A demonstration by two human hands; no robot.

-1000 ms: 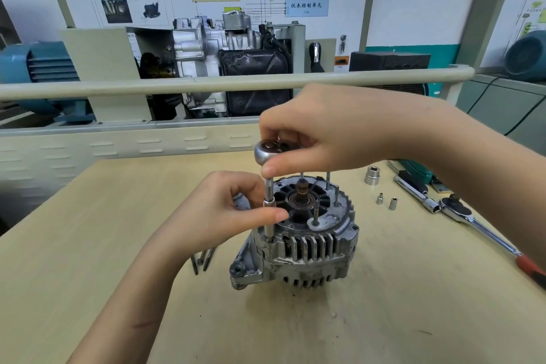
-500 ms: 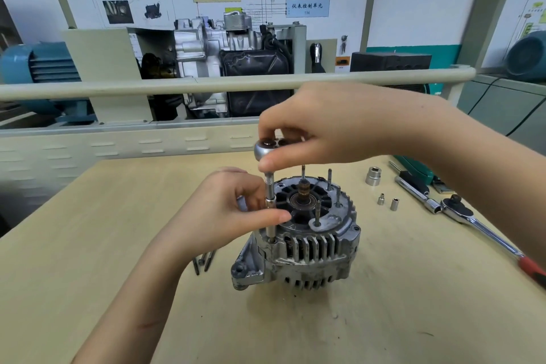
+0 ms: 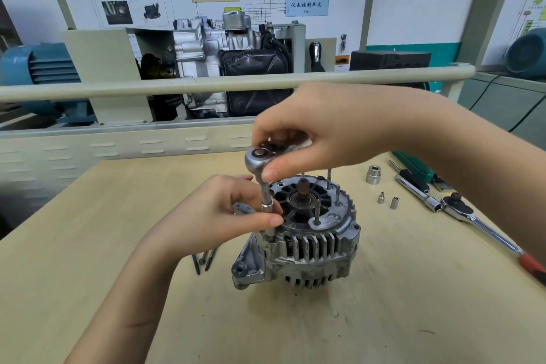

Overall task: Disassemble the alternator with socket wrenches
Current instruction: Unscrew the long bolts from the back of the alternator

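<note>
Right hand (image 3: 319, 130) grips ratchet wrench (image 3: 260, 158) head; left hand (image 3: 215, 216) pinches its socket extension (image 3: 266, 201) on alternator (image 3: 307, 239).

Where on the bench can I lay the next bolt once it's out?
Bare tabletop lies in front of the alternator, and far left beyond the loose bolts. The right side is crowded: sockets, spare ratchet.

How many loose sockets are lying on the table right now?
3: a large socket right of the alternator, and two small sockets nearer, side by side. The hands may hide others.
</note>
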